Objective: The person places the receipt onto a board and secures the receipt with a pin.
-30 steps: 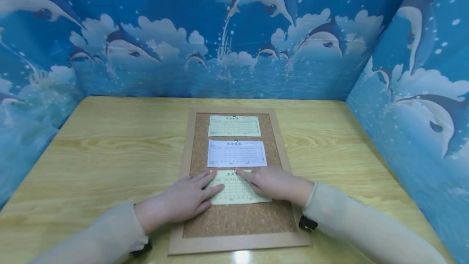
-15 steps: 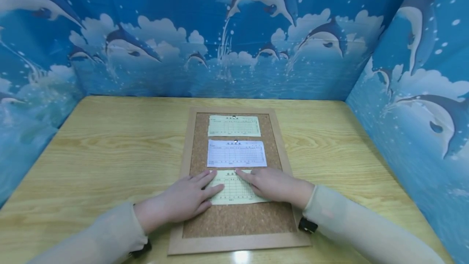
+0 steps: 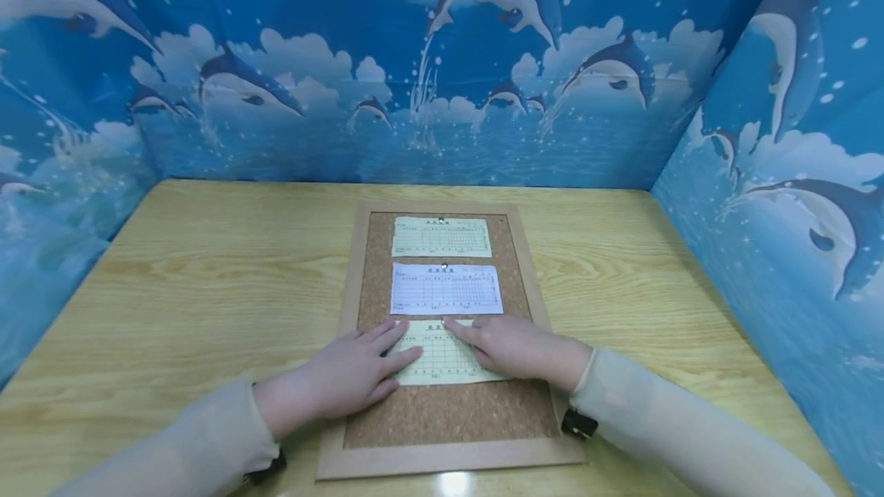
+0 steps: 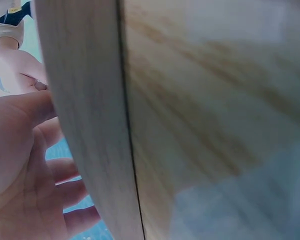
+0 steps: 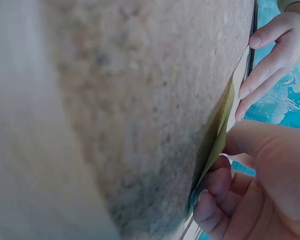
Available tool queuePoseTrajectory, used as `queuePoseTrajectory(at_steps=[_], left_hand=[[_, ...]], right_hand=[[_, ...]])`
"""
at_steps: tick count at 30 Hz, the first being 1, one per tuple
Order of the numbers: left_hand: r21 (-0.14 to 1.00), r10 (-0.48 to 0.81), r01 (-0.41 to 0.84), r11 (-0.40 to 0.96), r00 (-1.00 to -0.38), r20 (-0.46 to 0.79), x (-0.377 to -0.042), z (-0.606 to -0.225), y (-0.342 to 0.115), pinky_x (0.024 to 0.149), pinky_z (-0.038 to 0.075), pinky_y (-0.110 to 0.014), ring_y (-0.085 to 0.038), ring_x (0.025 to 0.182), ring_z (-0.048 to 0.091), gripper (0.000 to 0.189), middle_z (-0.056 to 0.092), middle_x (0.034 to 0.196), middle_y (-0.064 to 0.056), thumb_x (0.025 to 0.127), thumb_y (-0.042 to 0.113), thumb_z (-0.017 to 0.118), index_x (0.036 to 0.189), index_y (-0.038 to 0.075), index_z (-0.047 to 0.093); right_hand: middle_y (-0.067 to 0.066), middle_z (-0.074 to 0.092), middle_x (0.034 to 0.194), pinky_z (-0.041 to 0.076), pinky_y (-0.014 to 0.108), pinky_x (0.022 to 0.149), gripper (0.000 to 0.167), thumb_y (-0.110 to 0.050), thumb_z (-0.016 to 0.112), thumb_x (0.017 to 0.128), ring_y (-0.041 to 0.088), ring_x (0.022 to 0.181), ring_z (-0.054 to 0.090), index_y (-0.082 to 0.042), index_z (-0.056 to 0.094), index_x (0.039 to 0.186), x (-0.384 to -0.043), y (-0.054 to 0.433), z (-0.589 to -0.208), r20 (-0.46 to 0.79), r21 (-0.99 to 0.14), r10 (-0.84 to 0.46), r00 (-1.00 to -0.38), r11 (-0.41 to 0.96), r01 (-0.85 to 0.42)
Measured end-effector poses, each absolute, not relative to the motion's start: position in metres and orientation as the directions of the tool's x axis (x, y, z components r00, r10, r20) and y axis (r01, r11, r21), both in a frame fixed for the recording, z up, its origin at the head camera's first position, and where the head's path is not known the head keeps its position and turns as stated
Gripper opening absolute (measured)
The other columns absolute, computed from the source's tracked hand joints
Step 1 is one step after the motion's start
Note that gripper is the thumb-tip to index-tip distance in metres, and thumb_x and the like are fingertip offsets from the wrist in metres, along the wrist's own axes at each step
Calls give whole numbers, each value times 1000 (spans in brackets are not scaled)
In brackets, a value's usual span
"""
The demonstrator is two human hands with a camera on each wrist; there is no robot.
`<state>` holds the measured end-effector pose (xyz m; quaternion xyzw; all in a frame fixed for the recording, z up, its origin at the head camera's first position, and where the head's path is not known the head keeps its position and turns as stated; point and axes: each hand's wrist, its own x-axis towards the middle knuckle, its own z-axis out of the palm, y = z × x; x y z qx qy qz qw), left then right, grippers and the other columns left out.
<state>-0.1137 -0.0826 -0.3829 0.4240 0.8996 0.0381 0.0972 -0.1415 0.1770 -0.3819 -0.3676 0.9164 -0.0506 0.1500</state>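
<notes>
In the head view, my left hand (image 3: 345,376) lies with fingers spread on the left end of the lowest pale green form slip (image 3: 442,359). My right hand (image 3: 514,345) covers that slip's right end. Its index finger reaches to a small shiny thumbtack (image 3: 443,321) at the slip's top edge, and the fingertip presses there. Seen from the right wrist, the other fingers of my right hand (image 5: 260,185) are bent at the slip's raised edge (image 5: 217,142). The slip lies on a wood-framed cork board (image 3: 449,420).
Higher on the board, a white form slip (image 3: 446,291) and another pale green form slip (image 3: 442,240) each carry a tack at the top. The board lies on a wood-grain table (image 3: 242,267). Blue dolphin curtains (image 3: 311,136) enclose the back and sides.
</notes>
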Motion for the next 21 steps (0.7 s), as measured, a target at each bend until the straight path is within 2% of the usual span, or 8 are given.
queuePoseTrajectory(at_steps=[4,11,21], left_hand=[[148,769,755,639,-623,-144,-114,-382,-82,96,38,-52,-34,132,33,49,32,147,-17,95,37,49,141,21,43],[118,766,757,642,-629,-131,-113,-382,-81,95,39,-52,-34,130,36,49,34,145,-18,94,38,50,140,21,45],[101,760,754,649,-635,-142,-112,-382,-79,96,38,-51,-34,131,36,49,34,146,-17,95,38,49,140,21,45]], right_hand=[[5,62,81,48,30,60,48,-18,48,97,12,63,53,-16,38,144,-142,177,-381,-255,-190,-677,-690,735,-651],[-1,48,56,42,27,48,48,-19,46,98,10,46,43,-18,36,145,-142,175,-378,-294,-191,-659,-693,751,-633],[2,52,58,42,27,47,46,-18,47,98,10,46,43,-17,39,144,-141,173,-375,-279,-183,-665,-693,745,-641]])
